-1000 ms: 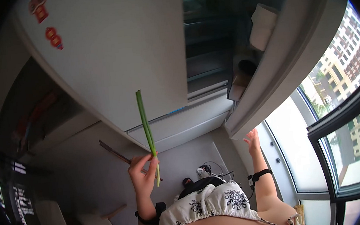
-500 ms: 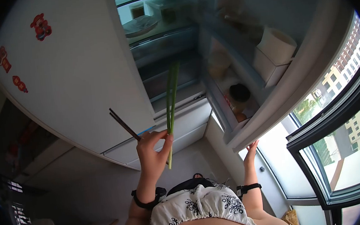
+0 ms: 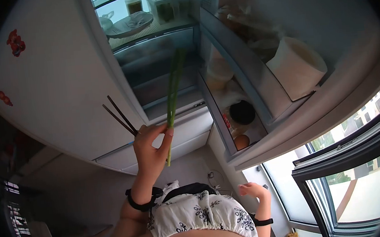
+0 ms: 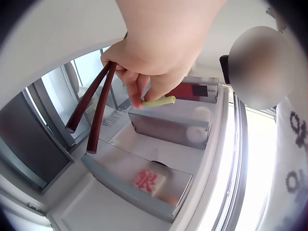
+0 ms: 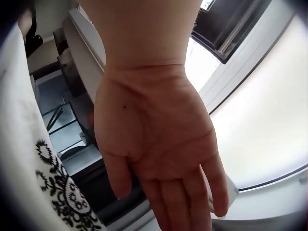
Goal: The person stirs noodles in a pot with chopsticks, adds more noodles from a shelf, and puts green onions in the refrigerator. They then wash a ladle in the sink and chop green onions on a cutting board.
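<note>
indoors, open fridge (image 3: 58, 85) beside window (image 3: 357, 189), left fingers (image 3: 155, 131) round green stalks (image 3: 174, 90), right fingers (image 5: 175, 202) straight

Dim int., window (image 3: 343, 186) glare R, fisheye edges dark.

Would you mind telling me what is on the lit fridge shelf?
On the lit shelf are a dish covered with crinkled film, a small container behind it and a clear box beside them. What lies under the film cannot be made out.
</note>
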### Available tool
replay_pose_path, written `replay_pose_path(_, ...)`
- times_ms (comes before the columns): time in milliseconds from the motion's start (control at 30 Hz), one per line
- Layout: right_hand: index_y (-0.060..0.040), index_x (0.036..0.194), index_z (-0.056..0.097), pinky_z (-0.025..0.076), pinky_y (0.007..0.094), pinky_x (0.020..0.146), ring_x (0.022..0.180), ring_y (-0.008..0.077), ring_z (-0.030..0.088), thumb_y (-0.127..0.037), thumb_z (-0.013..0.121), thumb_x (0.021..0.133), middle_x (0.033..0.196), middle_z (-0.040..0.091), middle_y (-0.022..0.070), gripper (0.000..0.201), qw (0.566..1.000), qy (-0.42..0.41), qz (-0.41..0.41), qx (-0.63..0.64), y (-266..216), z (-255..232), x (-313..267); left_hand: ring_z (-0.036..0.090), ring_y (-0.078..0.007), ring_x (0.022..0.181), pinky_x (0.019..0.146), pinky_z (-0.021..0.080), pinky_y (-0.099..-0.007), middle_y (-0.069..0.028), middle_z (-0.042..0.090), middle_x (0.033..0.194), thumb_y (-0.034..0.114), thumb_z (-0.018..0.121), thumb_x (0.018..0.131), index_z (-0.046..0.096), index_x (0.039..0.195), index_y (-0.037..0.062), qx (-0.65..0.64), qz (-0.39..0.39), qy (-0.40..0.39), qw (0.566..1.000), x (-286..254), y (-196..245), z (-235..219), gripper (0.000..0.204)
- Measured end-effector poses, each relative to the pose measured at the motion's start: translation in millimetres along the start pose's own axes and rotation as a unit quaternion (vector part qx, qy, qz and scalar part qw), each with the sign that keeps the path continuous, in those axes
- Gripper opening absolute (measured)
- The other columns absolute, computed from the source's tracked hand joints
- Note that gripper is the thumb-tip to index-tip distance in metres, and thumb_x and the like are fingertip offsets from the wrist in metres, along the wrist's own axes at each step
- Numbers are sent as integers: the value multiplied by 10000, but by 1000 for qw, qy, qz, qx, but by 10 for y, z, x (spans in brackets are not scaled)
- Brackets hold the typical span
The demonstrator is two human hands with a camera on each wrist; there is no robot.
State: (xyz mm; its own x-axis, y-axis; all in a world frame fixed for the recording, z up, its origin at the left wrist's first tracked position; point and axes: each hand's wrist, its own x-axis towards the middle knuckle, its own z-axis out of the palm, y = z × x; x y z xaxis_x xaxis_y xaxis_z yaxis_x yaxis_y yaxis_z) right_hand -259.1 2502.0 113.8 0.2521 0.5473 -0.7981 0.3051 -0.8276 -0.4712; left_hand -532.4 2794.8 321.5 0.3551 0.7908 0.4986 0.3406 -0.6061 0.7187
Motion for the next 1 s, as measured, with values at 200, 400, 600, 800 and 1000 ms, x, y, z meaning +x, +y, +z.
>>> replay_pose_path(200, -19, 1225, 652, 492, 359, 929, 1041, 280, 666, -327, 509, 1031, 1112, 708, 181, 391, 935, -111, -333, 49, -1471, 100, -551, 536, -215, 701, 655, 411, -334, -63, 670, 760, 81, 743, 845, 717, 940, 20, 49, 99, 36, 993, 50, -110, 10, 116)
replay_pose_path(400, 9, 1275, 565, 463, 322, 963, 1124, 221, 608, -174, 558, 1016, 1175, 653, 121, 317, 887, 222, -406, -10, -2065, 320, -286, 538, -232, 681, 659, 395, -354, -41, 676, 772, 80, 754, 824, 725, 953, 52, 57, 113, 36, 991, 121, -372, -326, 135)
replay_pose_path(600, -10, 1119, 548, 537, 323, 791, 981, 221, 676, -95, 588, 960, 1014, 678, 131, 184, 872, 305, -324, 203, -2275, 475, -347, 564, -234, 717, 695, 428, -357, -71, 692, 798, 71, 744, 835, 722, 934, 14, 34, 110, -4, 993, 164, -667, -591, 116)
replay_pose_path(800, 1, 1061, 559, 531, 289, 712, 893, 172, 691, -74, 571, 967, 922, 694, 101, 121, 859, 356, -294, 223, -2334, 505, -393, 560, -237, 714, 708, 413, -365, -60, 685, 801, 63, 745, 824, 714, 945, 34, -4, 155, -37, 987, 236, -684, -587, 128)
replay_pose_path(1000, 22, 1140, 607, 500, 314, 798, 965, 211, 668, -323, 532, 1010, 1052, 688, 115, 376, 817, 294, -433, 241, -2584, 499, -313, 516, -223, 676, 761, 374, -366, -10, 653, 766, 76, 772, 797, 714, 934, 61, 10, 194, -14, 981, 300, -648, -410, 149)
